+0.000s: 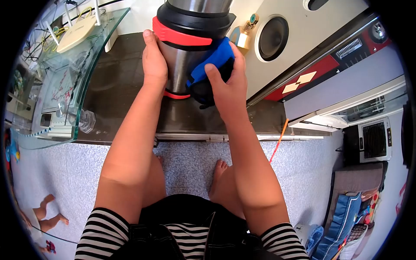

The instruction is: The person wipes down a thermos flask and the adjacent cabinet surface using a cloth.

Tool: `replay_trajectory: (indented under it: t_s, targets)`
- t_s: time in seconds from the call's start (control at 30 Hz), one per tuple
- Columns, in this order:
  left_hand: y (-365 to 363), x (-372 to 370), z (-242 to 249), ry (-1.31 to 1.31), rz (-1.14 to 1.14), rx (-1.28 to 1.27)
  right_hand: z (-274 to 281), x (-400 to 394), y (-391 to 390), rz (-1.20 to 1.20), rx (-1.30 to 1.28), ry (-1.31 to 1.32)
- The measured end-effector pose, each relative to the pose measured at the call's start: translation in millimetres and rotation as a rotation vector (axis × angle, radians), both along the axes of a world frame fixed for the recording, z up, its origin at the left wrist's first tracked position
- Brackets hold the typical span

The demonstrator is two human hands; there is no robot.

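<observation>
A large steel flask (180, 65) with black and red bands stands upright on the dark shelf top, its upper end cut off by the frame. My left hand (154, 63) is pressed along its left side, thumb up, the other fingers mostly hidden. At the flask's right side, my right hand (227, 80) grips a blue-and-black item (215, 58) that looks soft; its exact kind cannot be made out. This item lies against the steel and covers part of it. Black material hangs below my right thumb.
A glass shelf (80, 91) with a white router (78, 34) and cables is at left. Behind on the right stand a gold ornament (246, 34) and a white speaker panel (299, 43). An orange stick (281, 134) leans at the shelf edge. A child's legs (50, 214) show lower left.
</observation>
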State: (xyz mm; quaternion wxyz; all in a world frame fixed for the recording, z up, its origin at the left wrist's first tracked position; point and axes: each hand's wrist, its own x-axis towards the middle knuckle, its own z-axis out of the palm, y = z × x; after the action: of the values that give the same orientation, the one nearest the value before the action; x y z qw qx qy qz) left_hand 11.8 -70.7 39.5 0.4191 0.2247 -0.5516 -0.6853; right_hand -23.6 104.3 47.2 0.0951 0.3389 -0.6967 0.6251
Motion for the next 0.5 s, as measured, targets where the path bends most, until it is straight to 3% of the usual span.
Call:
replay_trajectory:
  t_s: [0.1, 0.3, 0.37, 0.43, 0.5]
  targets:
    - [5.6, 3.9, 2.9, -0.020, 0.008, 0.000, -16.2, -2.9, -2.6, 0.022, 0.039, 0.024]
    - [12.1, 5.8, 1.7, 0.047, 0.033, 0.017, -65.6, -13.5, -5.0, -0.040, 0.399, -0.032]
    - [13.3, 8.1, 2.0, 0.032, 0.070, -0.002, -71.3, -10.7, -7.1, -0.068, 0.410, -0.047]
    - [13.6, 8.1, 4.4, 0.008, 0.080, -0.015, -59.6, -3.9, -9.4, -0.143, 0.264, 0.138]
    - [15.1, 8.5, 7.0, -0.016, 0.092, -0.022, -33.3, 7.4, -4.7, -0.124, 0.192, 0.143]
